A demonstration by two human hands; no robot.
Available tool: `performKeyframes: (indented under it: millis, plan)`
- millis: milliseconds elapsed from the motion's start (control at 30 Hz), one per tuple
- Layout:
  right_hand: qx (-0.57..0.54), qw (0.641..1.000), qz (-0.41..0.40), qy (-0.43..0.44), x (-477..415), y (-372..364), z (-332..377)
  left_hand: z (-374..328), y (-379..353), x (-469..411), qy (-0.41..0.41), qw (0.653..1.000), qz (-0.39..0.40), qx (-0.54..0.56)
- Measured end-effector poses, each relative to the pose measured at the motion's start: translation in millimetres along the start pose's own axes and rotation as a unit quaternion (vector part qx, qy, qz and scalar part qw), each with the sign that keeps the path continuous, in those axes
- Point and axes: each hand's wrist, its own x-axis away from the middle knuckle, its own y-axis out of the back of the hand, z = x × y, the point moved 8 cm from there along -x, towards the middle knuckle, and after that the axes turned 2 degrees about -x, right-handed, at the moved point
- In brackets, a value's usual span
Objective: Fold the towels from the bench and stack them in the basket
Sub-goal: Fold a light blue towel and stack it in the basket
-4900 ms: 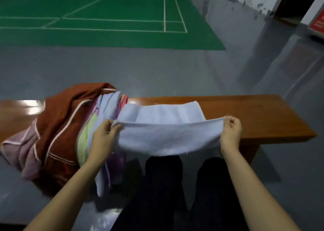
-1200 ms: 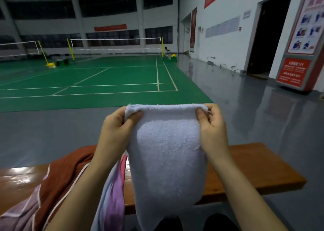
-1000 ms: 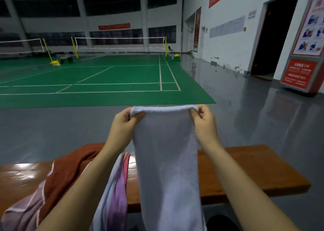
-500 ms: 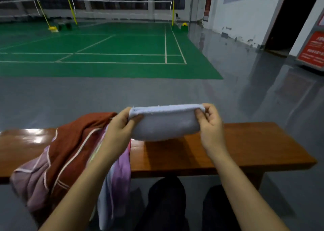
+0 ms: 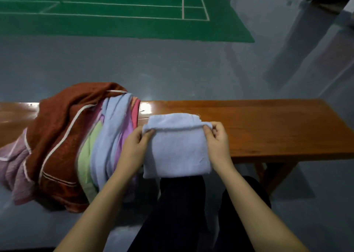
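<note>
My hands, left (image 5: 135,146) and right (image 5: 217,143), pinch the fluffy, squarish folded towel (image 5: 177,152) by its nine-to-three fold; the glossy wooden bench (image 5: 268,129) lies beneath.

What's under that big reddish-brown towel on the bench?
Beside and beneath the reddish-brown towel a mauve towel and green, light blue and pink ones show. The bench below and anything deeper is covered.

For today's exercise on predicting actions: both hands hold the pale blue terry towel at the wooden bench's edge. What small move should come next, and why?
Probably lay the fold flat. The left hand and right hand pinch the pale blue terry towel at its folded top corners, its lower part hanging over the edge of the wooden bench. No basket is in view.
</note>
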Motion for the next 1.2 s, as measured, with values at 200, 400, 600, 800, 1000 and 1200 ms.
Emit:
performKeyframes:
  millis: [200, 400, 600, 800, 1000, 1200]
  plan:
    - [0.07, 0.997, -0.021, 0.004, -65.1, -23.6, 0.7, -0.7, -10.3, -66.5, 0.004, 0.993, -0.05, -0.109]
    - [0.193, 0.981, 0.014, -0.015, -92.6, -43.4, -27.8, 40.8, -26.0, -94.3, 0.038, 0.973, -0.037, -0.223]
    - [0.237, 0.971, 0.004, -0.018, -95.5, -44.5, -32.2, 40.8, -29.7, -96.1, 0.048, 0.964, -0.032, -0.261]
    - [0.407, 0.909, 0.033, -0.088, -66.3, -27.7, -27.8, 50.1, -19.8, -77.9, 0.139, 0.952, 0.026, -0.271]
    - [0.286, 0.924, 0.101, -0.232, -51.0, -36.5, -51.6, 57.9, -31.6, -62.2, 0.215, 0.944, 0.095, -0.231]
    - [0.088, 0.98, 0.091, -0.15, -34.3, -37.0, -39.2, 39.7, -41.0, -45.9, 0.181, 0.974, 0.099, -0.09]
